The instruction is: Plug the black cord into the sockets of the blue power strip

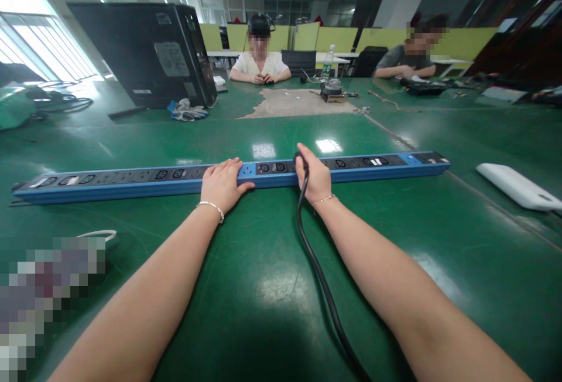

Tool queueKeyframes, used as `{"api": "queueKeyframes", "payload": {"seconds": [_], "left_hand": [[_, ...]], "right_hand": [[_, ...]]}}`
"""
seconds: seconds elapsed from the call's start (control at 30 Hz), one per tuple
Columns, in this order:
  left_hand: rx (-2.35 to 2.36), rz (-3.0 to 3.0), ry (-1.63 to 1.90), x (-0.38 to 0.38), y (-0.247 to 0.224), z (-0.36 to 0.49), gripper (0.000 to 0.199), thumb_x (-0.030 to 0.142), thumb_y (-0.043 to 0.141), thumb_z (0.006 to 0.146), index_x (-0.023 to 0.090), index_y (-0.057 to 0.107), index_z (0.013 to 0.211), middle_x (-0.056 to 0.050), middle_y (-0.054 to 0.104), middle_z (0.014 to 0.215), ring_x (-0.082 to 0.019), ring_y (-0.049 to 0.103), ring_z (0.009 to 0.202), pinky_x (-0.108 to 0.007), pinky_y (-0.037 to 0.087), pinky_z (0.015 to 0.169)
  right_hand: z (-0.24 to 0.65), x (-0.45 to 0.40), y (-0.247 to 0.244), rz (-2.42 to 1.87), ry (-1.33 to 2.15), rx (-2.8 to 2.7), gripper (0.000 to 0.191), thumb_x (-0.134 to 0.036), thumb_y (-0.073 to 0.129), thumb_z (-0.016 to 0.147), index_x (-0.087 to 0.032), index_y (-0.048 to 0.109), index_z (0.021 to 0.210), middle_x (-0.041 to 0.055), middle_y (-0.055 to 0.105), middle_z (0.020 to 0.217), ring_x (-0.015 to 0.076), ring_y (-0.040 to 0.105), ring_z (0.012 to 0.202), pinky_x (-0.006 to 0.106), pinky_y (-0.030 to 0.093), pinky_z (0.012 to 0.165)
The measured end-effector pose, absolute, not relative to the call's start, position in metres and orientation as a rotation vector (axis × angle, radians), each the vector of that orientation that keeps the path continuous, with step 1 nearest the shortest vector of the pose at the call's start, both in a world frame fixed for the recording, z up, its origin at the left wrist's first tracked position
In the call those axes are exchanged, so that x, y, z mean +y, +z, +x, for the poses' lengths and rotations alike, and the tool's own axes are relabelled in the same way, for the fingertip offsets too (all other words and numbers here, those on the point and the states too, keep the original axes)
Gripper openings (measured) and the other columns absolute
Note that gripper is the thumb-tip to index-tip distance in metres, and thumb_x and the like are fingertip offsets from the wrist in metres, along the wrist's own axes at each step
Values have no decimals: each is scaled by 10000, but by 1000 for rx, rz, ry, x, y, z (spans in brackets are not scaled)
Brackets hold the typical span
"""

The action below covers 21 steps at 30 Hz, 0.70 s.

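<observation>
A long blue power strip point(369, 174) with black sockets lies across the green table in front of me. My left hand point(225, 183) rests over the strip left of its middle, fingers stretched across the top and thumb along the front side. To the right of the middle, my right hand point(315, 176) is closed around the black plug at the end of a power cord point(317, 265). The plug is at the strip's socket face, mostly hidden by my fingers, so I cannot tell how deep it sits. From there the cord runs down toward my body.
A black computer case point(144, 54) stands at the back left, with gloves point(188, 111) beside it. A white power bank-like object point(518, 186) lies at the right. Two people sit across the table, near a plastic bottle point(328, 64). A blurred-out item point(48, 288) lies at the left front.
</observation>
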<state>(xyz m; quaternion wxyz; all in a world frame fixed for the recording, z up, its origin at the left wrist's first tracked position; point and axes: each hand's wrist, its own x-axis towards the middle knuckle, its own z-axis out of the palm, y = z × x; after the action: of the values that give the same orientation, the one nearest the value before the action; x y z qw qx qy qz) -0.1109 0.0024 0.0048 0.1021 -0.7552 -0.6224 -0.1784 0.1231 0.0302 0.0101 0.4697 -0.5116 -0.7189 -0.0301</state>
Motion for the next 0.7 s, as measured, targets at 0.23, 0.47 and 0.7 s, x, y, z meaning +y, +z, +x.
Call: {"api": "queueKeyframes", "payload": {"seconds": [0.23, 0.47, 0.7], "left_hand": [[-1848, -2229, -521, 2, 6, -110, 593, 550, 524, 815, 201, 470, 1291, -106, 486, 1392, -258, 425, 1284, -413, 276, 1063], [-1873, -2227, -517, 2, 7, -110, 572, 532, 520, 824, 210, 466, 1293, -102, 481, 1397, -253, 413, 1294, -415, 270, 1065], [-1849, -2216, -501, 1, 7, -110, 582, 538, 522, 821, 200, 466, 1292, -107, 491, 1388, -247, 422, 1288, -407, 279, 1063]], "right_hand": [[223, 45, 16, -1380, -85, -1544, 394, -344, 451, 869, -190, 596, 1201, 85, 658, 1144, 235, 617, 1046, 391, 472, 952], [280, 46, 3, -1429, -12, -1646, 381, -401, 471, 846, -199, 652, 1114, 85, 694, 1041, 246, 637, 962, 385, 502, 857], [267, 37, 11, -1546, -116, -1716, 363, -349, 476, 834, -218, 671, 1111, 68, 715, 996, 249, 665, 878, 374, 508, 824]]}}
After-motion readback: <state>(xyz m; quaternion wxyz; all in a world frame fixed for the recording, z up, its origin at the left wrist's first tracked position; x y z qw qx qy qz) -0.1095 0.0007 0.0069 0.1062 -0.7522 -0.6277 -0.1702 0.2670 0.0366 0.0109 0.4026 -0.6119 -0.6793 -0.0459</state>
